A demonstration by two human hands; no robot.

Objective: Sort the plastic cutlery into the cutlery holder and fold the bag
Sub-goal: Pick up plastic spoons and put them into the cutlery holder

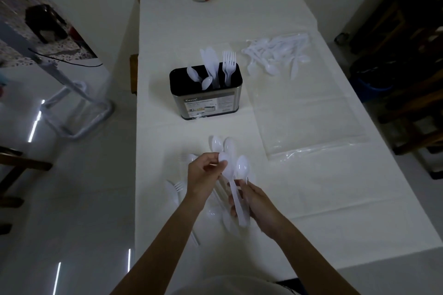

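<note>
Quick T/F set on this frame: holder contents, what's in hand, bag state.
1. The cutlery holder already contains spoons, knives and forks. True.
2. Nothing is being held. False: the right hand grips a bunch of spoons by the handles; the left hand pinches one bowl.
3. The plastic bag lies on the table, right of the holder. True.
4. The bag is folded. False: it lies spread flat, with a pile of cutlery at its far end.
5. The holder lies on its side. False: it stands upright.

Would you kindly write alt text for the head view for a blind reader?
The left hand and right hand hold a bunch of plastic spoons over a white table; beyond are a part-filled cutlery holder and a clear bag.
</note>
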